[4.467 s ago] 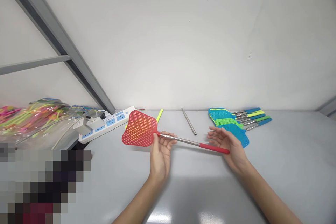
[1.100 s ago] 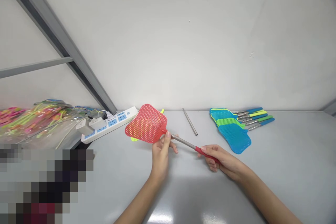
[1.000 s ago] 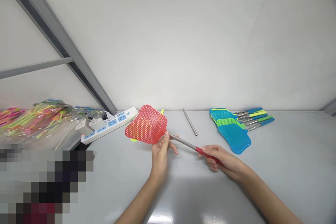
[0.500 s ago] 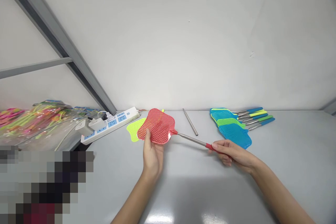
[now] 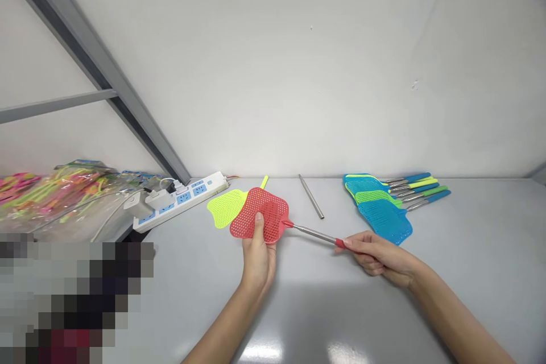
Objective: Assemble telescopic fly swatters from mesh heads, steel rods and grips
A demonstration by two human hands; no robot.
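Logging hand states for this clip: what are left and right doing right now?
Left hand: closed, holding the red swatter by its mesh head, thumb on top.
Right hand: closed around its red handle.

The left hand (image 5: pixel 257 259) holds the red swatter (image 5: pixel 287 223) by its mesh head (image 5: pixel 273 207), the right hand (image 5: pixel 379 256) by its handle (image 5: pixel 340 243).

Left hand (image 5: pixel 256 261) shifted onto red mesh (image 5: pixel 271 205), yellow mesh (image 5: pixel 226 208) exposed
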